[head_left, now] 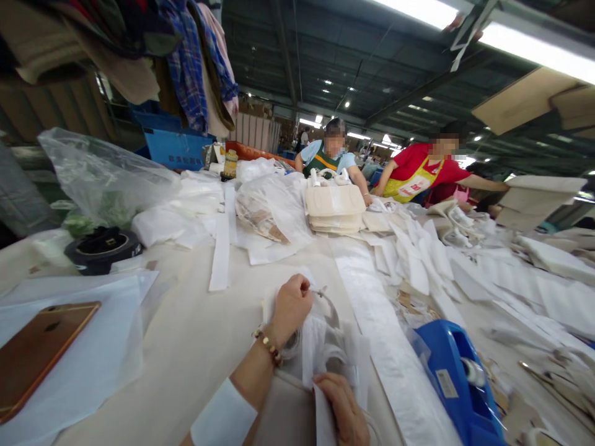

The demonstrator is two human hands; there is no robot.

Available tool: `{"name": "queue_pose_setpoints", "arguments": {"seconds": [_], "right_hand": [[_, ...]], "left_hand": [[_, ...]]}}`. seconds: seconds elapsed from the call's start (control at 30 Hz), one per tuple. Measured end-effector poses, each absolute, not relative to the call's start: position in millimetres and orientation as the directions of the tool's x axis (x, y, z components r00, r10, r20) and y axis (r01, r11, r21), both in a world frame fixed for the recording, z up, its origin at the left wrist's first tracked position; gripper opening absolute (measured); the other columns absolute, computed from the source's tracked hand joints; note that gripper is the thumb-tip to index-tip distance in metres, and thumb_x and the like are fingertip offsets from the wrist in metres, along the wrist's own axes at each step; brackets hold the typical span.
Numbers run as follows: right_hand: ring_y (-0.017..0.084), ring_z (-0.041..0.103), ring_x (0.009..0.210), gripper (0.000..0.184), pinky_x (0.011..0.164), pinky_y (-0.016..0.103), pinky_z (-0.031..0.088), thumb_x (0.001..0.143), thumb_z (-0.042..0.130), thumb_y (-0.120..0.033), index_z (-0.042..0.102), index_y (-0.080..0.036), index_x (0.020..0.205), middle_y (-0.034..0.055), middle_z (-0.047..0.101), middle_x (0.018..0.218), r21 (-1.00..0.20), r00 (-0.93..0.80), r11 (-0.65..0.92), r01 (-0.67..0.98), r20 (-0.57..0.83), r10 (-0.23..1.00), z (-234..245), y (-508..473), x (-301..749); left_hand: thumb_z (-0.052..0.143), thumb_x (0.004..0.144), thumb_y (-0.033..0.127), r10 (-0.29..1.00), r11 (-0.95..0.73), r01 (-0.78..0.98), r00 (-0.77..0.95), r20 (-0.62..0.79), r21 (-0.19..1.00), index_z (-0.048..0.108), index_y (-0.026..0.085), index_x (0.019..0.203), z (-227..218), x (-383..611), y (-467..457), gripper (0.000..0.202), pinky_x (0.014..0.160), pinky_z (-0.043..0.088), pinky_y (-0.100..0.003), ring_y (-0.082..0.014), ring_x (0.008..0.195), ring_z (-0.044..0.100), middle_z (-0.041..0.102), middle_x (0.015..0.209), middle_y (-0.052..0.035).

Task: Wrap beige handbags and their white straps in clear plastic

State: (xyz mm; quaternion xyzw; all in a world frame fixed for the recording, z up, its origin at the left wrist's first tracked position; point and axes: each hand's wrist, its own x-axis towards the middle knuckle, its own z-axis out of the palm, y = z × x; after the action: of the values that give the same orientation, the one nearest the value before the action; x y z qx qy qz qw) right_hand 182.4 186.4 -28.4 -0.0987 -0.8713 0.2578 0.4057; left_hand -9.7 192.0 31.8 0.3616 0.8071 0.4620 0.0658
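While pinched between both hands near the six o'clock edge of the table (pixel 195 347), white foam wrapping (pixel 325 353) bunched around a pale bag-like piece (pixel 283 412), thin cord handle (pixel 328 299) arching out at its twelve o'clock. Left hand (pixel 290 306) closed, fingers (pixel 302 286) nipping the cord's end; right hand (pixel 344 409) at six o'clock, fingers curled shut on a foam strip's lower edge. Step in hand, by the look of it: wrapping or tucking the foam around the handle. Next move likely calling for a steady pull on the cord and a flat fold of the sheet, without letting the bunched layers slip. Blue tape dispenser (pixel 458 378) close at four o'clock. Phone (pixel 39 350) on white sheets at nine o'clock. Two co-workers (pixel 332 158) far off at one o'clock behind stacked pale bags (pixel 334 207).
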Motion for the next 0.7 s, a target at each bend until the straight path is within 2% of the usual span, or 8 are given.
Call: {"name": "queue_pose_setpoints", "arguments": {"seconds": [0.17,0.27,0.3,0.37,0.43,0.53,0.6,0.7], "right_hand": [[0.014,0.062,0.089,0.023,0.077,0.020,0.049,0.093,0.035,-0.019,0.057,-0.024,0.101,0.0038,0.063,0.093,-0.582,-0.609,0.807,-0.102,0.678,0.411,-38,188,178],[0.013,0.062,0.088,0.022,0.078,0.019,0.050,0.091,0.042,-0.018,0.057,-0.024,0.104,0.0024,0.064,0.095,-0.621,-0.581,0.774,-0.123,0.677,0.452,-43,194,177],[0.014,0.063,0.088,0.021,0.078,0.019,0.050,0.090,0.044,-0.018,0.058,-0.024,0.104,0.0024,0.065,0.095,-0.622,-0.587,0.773,-0.125,0.675,0.448,-44,195,178],[0.013,0.064,0.085,0.019,0.076,0.019,0.051,0.089,0.046,-0.017,0.058,-0.024,0.101,0.0022,0.065,0.092,-0.619,-0.574,0.777,-0.118,0.681,0.455,-45,198,178],[0.012,0.064,0.083,0.017,0.076,0.018,0.052,0.089,0.046,-0.017,0.058,-0.023,0.098,0.0018,0.065,0.089,-0.619,-0.545,0.779,-0.102,0.690,0.477,-44,200,179],[0.012,0.064,0.088,0.018,0.078,0.018,0.051,0.089,0.047,-0.016,0.057,-0.023,0.101,0.0025,0.066,0.093,-0.560,-0.531,0.817,-0.138,0.738,0.416,-37,199,179],[0.013,0.064,0.090,0.018,0.079,0.019,0.051,0.090,0.045,-0.017,0.057,-0.021,0.103,0.0043,0.065,0.095,-0.488,-0.534,0.856,-0.171,0.776,0.336,-31,197,180],[0.014,0.063,0.087,0.020,0.078,0.021,0.052,0.093,0.038,-0.018,0.058,-0.019,0.099,0.0063,0.065,0.091,-0.399,-0.513,0.902,-0.168,0.816,0.265,-20,193,179]], "left_hand": [[0.047,0.076,0.010,0.781,0.299,0.760,-0.543,0.309,0.577,0.055,0.017,0.069,58,11,165,0.012,0.074,0.043,-0.034,-0.0198,0.074,0.055,0.059,0.073,-0.0042],[0.045,0.078,0.008,0.849,0.269,0.848,-0.432,0.303,0.457,0.058,0.016,0.070,48,24,137,0.017,0.080,0.045,-0.039,-0.0232,0.082,0.056,0.062,0.077,-0.0082],[0.044,0.079,0.008,0.875,0.227,0.881,-0.371,0.311,0.415,0.061,0.015,0.075,40,28,128,0.018,0.083,0.046,-0.039,-0.0233,0.086,0.057,0.064,0.083,-0.0090],[0.042,0.083,0.009,0.911,0.088,0.952,-0.196,0.364,0.293,0.063,0.014,0.098,21,33,115,0.026,0.094,0.044,-0.039,-0.0237,0.104,0.055,0.064,0.104,-0.0108],[0.040,0.085,0.010,0.922,0.006,0.988,-0.064,0.381,0.153,0.053,0.011,0.122,6,35,109,0.040,0.104,0.037,-0.041,-0.0241,0.121,0.046,0.056,0.126,-0.0133],[0.040,0.084,0.011,0.951,0.044,0.999,-0.043,0.305,0.002,0.045,0.004,0.131,-1,36,111,0.048,0.107,0.032,-0.044,-0.0278,0.127,0.041,0.048,0.134,-0.0203],[0.040,0.085,0.013,0.966,0.071,0.997,-0.059,0.250,-0.039,0.047,0.004,0.130,4,37,115,0.047,0.108,0.029,-0.047,-0.0294,0.127,0.042,0.047,0.134,-0.0215],[0.039,0.087,0.015,0.979,0.072,0.997,-0.073,0.188,0.013,0.051,0.014,0.128,12,37,121,0.043,0.109,0.024,-0.051,-0.0293,0.128,0.040,0.046,0.137,-0.0164]]}}
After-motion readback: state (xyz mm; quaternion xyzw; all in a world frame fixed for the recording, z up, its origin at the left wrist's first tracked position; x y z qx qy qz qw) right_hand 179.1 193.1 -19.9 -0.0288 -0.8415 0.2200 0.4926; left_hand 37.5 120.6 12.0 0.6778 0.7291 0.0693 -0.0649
